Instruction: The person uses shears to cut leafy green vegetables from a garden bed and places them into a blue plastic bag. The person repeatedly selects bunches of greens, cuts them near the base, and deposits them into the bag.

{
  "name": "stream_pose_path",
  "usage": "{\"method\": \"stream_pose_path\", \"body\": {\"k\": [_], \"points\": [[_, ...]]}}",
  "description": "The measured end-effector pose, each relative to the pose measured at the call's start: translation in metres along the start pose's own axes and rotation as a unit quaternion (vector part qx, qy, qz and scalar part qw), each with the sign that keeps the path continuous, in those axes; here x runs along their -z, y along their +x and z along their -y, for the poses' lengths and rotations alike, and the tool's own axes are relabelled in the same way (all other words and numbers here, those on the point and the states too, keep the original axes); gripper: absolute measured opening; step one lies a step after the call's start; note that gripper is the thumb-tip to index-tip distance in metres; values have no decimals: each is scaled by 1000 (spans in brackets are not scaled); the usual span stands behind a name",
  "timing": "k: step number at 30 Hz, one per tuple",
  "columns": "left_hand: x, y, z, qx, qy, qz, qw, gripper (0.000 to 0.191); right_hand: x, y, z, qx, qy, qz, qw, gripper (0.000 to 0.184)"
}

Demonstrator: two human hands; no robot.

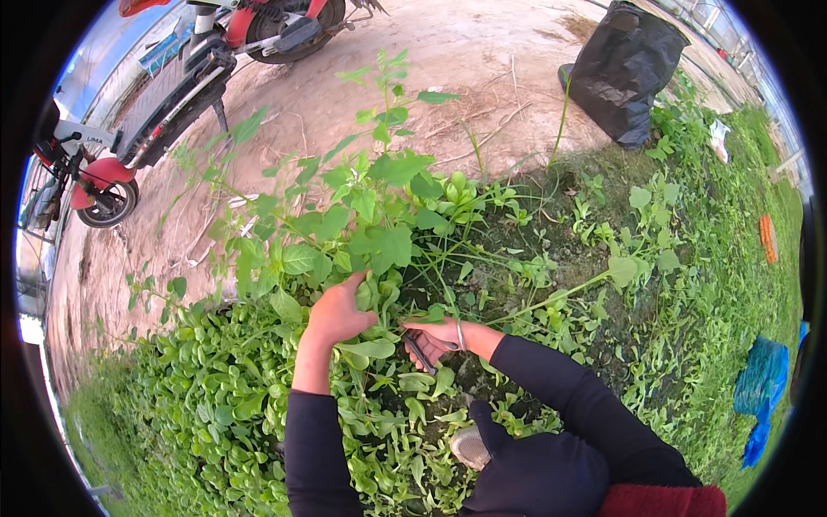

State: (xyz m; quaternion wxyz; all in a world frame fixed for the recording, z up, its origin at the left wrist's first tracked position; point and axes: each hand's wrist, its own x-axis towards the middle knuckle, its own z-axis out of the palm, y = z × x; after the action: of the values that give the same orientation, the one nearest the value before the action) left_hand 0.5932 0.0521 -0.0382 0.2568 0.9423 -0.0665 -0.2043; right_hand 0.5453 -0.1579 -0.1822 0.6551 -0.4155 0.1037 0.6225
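My left hand (340, 311) is closed around the leaves of a leafy green plant (369, 294) at the edge of the bed. Just right of it and lower, my right hand (431, 339) holds a small hand tool by its dark handle (420, 352). Its working end is hidden among the leaves near the plant's base. A silver-coloured bangle (461, 335) circles my right wrist. Tall broad-leaved weeds (381, 220) rise directly beyond both hands. Dense low leafy greens (219, 381) fill the bed to the left.
A red electric scooter (174, 97) stands on the bare dirt path (310, 123) at upper left. On the far right edge of the path sits a black plastic bag (627, 74). Blue plastic (762, 381) and an orange object (767, 238) lie at right. My shoe (470, 447) is among cut leaves.
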Motion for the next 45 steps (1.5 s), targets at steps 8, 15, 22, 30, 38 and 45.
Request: {"method": "stream_pose_path", "body": {"k": [8,15,22,30,38,45], "points": [[-61,-21,15,38,182,-56,981,36,-14,-17,2,65,-66,-84,992,52],[-80,-61,48,-26,161,-174,971,49,-22,-33,10,32,-115,-123,985,39],[-59,-26,36,33,202,-71,976,57,-41,-36,0,67,-307,-93,945,40],[-63,-99,59,-58,75,-195,976,36,-18,-60,5,67,-101,-96,988,45],[-36,-39,21,-84,237,34,967,13,-23,-20,38,13,-121,-95,988,56],[-61,5,33,-2,306,58,950,15,-20,11,37,12,-128,-107,986,49]]}}
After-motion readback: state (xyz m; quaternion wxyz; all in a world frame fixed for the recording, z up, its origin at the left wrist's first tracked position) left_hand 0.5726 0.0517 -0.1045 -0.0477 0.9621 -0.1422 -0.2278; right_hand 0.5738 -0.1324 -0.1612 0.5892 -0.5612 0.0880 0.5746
